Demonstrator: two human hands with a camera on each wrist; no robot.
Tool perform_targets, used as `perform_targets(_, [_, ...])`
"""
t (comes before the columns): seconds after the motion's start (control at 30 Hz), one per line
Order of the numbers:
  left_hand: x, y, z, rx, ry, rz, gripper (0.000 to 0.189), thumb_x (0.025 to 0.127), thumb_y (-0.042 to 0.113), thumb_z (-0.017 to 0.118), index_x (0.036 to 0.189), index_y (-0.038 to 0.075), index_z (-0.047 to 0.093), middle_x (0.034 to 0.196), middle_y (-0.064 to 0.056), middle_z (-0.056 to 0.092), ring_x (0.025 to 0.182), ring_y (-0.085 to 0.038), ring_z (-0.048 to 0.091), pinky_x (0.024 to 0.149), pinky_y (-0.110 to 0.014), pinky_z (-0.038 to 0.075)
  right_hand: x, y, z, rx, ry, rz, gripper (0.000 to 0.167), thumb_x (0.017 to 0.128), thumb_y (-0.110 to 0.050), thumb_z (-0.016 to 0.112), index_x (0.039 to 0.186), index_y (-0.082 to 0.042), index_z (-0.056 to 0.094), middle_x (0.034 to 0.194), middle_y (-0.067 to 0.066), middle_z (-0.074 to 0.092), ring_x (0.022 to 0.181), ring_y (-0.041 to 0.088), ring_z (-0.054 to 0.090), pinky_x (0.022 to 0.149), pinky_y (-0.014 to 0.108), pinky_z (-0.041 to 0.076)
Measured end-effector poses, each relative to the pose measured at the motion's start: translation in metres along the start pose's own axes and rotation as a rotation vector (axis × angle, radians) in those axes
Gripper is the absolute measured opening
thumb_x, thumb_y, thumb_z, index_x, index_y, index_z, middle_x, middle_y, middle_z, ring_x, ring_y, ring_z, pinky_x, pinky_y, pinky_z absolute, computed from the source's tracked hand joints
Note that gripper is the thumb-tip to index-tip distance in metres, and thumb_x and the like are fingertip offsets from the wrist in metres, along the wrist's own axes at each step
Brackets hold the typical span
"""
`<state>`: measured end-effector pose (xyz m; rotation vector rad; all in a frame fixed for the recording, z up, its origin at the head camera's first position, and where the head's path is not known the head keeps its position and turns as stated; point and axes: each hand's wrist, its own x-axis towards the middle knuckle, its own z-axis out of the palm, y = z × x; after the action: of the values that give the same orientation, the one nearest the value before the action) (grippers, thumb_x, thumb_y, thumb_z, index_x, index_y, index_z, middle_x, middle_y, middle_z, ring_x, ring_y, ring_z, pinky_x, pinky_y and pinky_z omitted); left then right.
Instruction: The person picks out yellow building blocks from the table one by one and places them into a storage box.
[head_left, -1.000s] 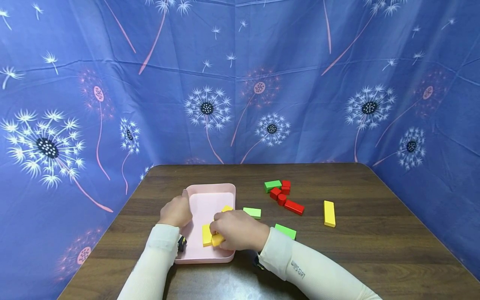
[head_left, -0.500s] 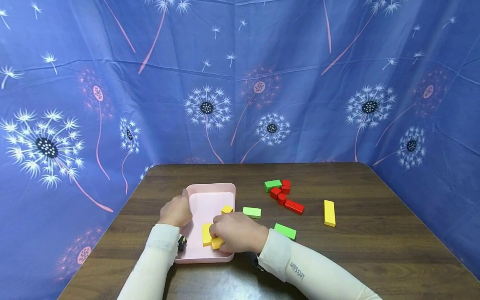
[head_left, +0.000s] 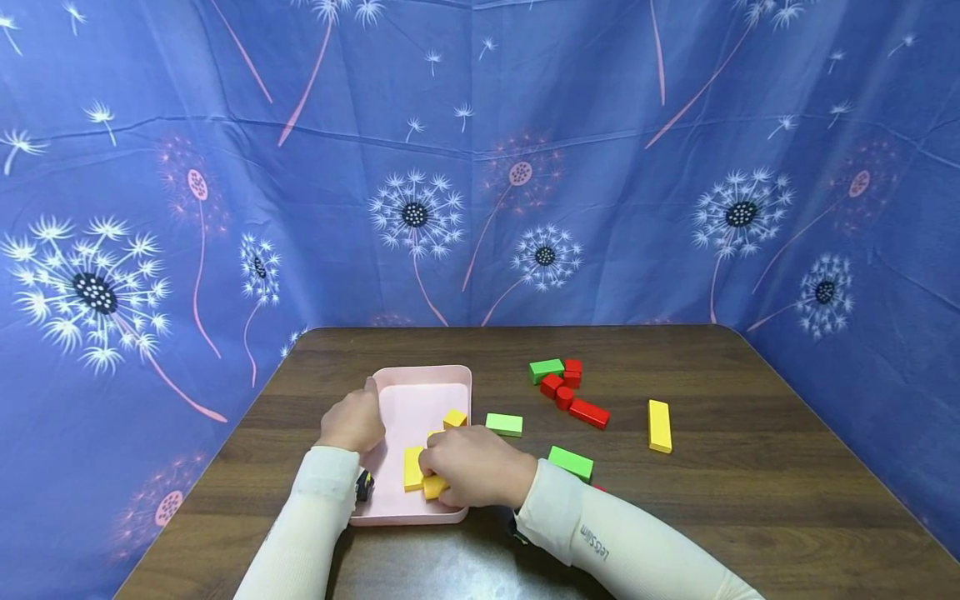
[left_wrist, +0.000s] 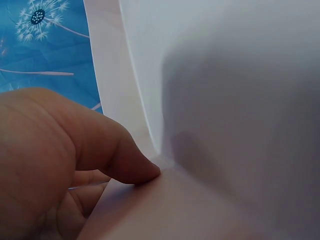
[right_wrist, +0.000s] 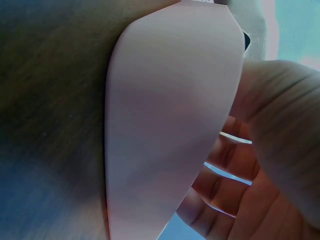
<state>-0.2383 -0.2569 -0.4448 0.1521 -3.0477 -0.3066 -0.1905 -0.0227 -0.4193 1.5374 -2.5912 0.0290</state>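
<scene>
A shallow pink tray (head_left: 420, 518) stands on the table, its left wall gripped by my left hand (head_left: 352, 423). In the left wrist view, the thumb (left_wrist: 135, 162) lies on the tray's inner side and the fingers are outside. My right hand (head_left: 476, 463) reaches over the right wall, fingers down among yellow blocks. Between its thumb and fingers shows a yellow block (head_left: 434, 487). Beside it lies a flat yellow block (head_left: 413, 469); a yellow cube (head_left: 454, 418) sits by the right wall. In the right wrist view the tray wall (right_wrist: 170, 120) hides the fingertips.
To the tray's right lie a light green block (head_left: 504, 425) and a green block (head_left: 570, 463). Farther back are another green block (head_left: 546, 371) and several red blocks (head_left: 588, 413). A long yellow block (head_left: 659, 427) lies at the right. A blue patterned cloth (head_left: 637, 167) hangs behind the table.
My right hand has shifted slightly toward me, uncovering more of the yellow cube and another bit of yellow beside it. The left hand and tray have stayed put.
</scene>
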Motion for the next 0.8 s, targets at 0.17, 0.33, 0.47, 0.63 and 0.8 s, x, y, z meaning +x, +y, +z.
perform_targets(0.17, [-0.0007, -0.0002, -0.0006, 0.002, 0.001, 0.0, 0.075, 0.092, 0.01, 0.065, 0.157, -0.008, 0.031, 0.128, -0.026, 0.069, 0.095, -0.04, 0.073, 0.077, -0.06, 0.059, 0.0004, -0.0001, -0.0007, 0.005, -0.014, 0.007, 0.016, 0.082, -0.028, 0.086, 0.093, -0.028, 0.075, 0.079, -0.015, 0.059, 0.07, 0.002, 0.05, 0.058, 0.02, 0.042])
perform_targets(0.33, [-0.001, 0.0009, -0.0014, 0.001, 0.004, 0.009, 0.074, 0.092, 0.01, 0.064, 0.156, -0.009, 0.032, 0.126, -0.026, 0.069, 0.094, -0.04, 0.073, 0.076, -0.06, 0.059, -0.001, 0.0008, -0.0015, 0.001, -0.012, 0.013, 0.015, 0.082, -0.029, 0.085, 0.093, -0.029, 0.075, 0.079, -0.015, 0.058, 0.071, 0.001, 0.049, 0.058, 0.02, 0.042])
perform_targets(0.47, [-0.0014, 0.0022, -0.0022, 0.002, 0.002, 0.013, 0.073, 0.093, 0.01, 0.063, 0.156, -0.008, 0.032, 0.125, -0.026, 0.07, 0.095, -0.041, 0.073, 0.076, -0.06, 0.059, -0.0029, 0.0027, -0.0026, -0.008, 0.001, 0.019, 0.016, 0.081, -0.028, 0.085, 0.094, -0.029, 0.076, 0.08, -0.015, 0.058, 0.07, 0.001, 0.049, 0.057, 0.02, 0.043])
perform_targets(0.63, [-0.001, 0.0014, -0.0018, -0.005, -0.005, 0.006, 0.074, 0.092, 0.01, 0.064, 0.157, -0.008, 0.032, 0.125, -0.026, 0.07, 0.093, -0.04, 0.073, 0.075, -0.06, 0.058, -0.0045, 0.0042, -0.0056, -0.013, 0.01, 0.021, 0.018, 0.081, -0.026, 0.085, 0.097, -0.027, 0.077, 0.082, -0.014, 0.061, 0.07, 0.002, 0.05, 0.058, 0.019, 0.044])
perform_targets(0.8, [-0.0003, -0.0015, -0.0006, -0.013, 0.002, 0.012, 0.072, 0.094, 0.01, 0.061, 0.158, -0.007, 0.032, 0.13, -0.027, 0.067, 0.101, -0.044, 0.072, 0.078, -0.062, 0.058, -0.007, 0.0067, -0.0072, -0.023, 0.032, 0.006, 0.015, 0.08, -0.025, 0.085, 0.092, -0.026, 0.075, 0.078, -0.014, 0.057, 0.066, 0.003, 0.048, 0.054, 0.02, 0.041])
